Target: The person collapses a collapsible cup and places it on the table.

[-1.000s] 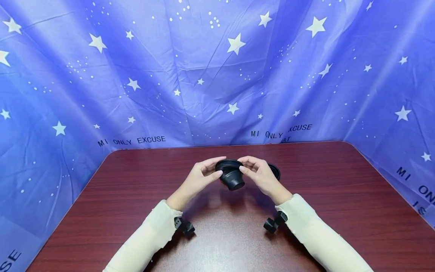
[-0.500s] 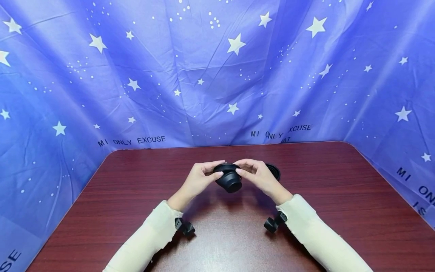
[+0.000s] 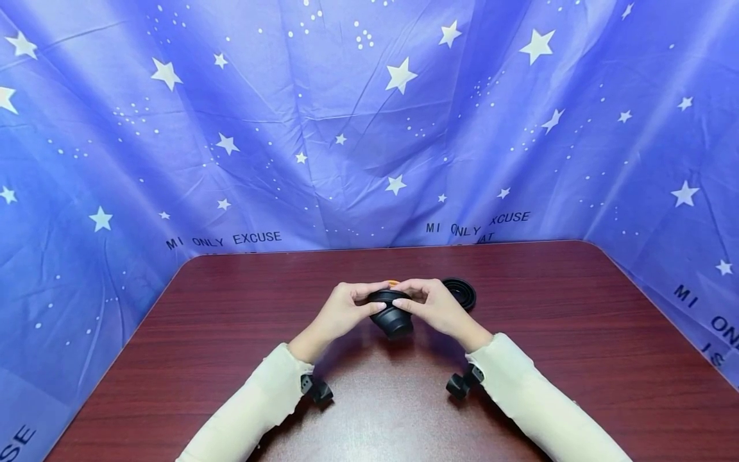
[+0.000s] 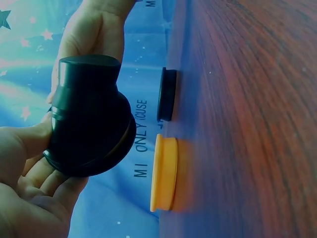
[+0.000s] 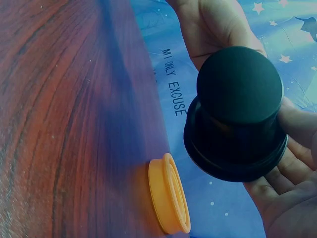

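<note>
A black collapsible cup [image 3: 395,322], pulled out to its stepped shape, is held above the table in both hands. Its wide rim faces away from the person and its narrow, flat base [image 5: 240,84] tilts toward them. My left hand [image 3: 345,309] grips the rim side from the left, thumb on the near wall. From the right, my right hand [image 3: 434,304] pinches the same rim, its thumb close to the left one. Both wrist views show palms and fingers around the dark cup [image 4: 89,119]. The inside of the cup is hidden.
A flattened orange cup [image 4: 166,173] lies on the table behind the held one, mostly covered by the fingers in the head view. To its right lies a flattened black cup [image 3: 460,294] with ringed folds. A starry blue curtain [image 3: 369,128] hangs around the table's far side.
Both hands have come lower in the head view and nearer each other with the black cup. The orange cup now peeks out behind them, and more of the flattened black one shows.
</note>
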Demonstrator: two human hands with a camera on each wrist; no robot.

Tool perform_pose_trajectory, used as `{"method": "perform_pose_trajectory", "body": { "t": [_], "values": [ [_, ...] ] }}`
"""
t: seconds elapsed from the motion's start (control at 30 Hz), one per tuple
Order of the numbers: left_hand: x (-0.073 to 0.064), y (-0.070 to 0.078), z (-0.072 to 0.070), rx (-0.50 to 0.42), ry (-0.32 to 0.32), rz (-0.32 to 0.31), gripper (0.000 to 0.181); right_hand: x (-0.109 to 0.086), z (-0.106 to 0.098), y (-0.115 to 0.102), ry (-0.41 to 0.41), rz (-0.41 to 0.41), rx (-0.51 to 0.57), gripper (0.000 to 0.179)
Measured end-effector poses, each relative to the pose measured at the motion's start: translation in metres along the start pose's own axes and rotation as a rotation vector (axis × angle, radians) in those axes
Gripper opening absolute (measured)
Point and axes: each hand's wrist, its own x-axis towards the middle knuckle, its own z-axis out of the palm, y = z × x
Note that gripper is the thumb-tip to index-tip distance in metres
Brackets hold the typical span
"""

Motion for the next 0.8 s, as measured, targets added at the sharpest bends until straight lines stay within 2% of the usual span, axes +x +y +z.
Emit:
{"method": "perform_pose_trajectory", "body": {
  "t": [0.13, 0.23, 0.33, 0.5, 0.67, 0.8],
  "values": [
    [0.003, -0.012, -0.001, -0.032, 0.006, 0.005, 0.037, 0.000, -0.001, 0.000, 0.002, -0.029, 0.012, 0.021],
    [0.006, -0.021, -0.002, -0.077, 0.028, 0.016, 0.036, 0.001, -0.002, -0.001, 0.027, -0.005, 0.047, 0.019],
    [0.006, -0.021, -0.004, -0.120, 0.049, 0.034, 0.037, 0.002, -0.003, -0.002, 0.071, 0.030, 0.160, 0.020],
    [0.006, -0.018, -0.004, -0.186, 0.032, 0.070, 0.039, 0.001, -0.004, -0.004, 0.120, 0.041, 0.348, 0.023],
    [0.006, -0.018, -0.003, -0.204, 0.063, 0.079, 0.034, 0.002, -0.004, -0.004, 0.118, 0.035, 0.359, 0.023],
    [0.006, -0.019, -0.003, -0.182, 0.098, 0.078, 0.030, 0.002, -0.003, -0.005, 0.118, 0.032, 0.353, 0.025]
  ]
}}
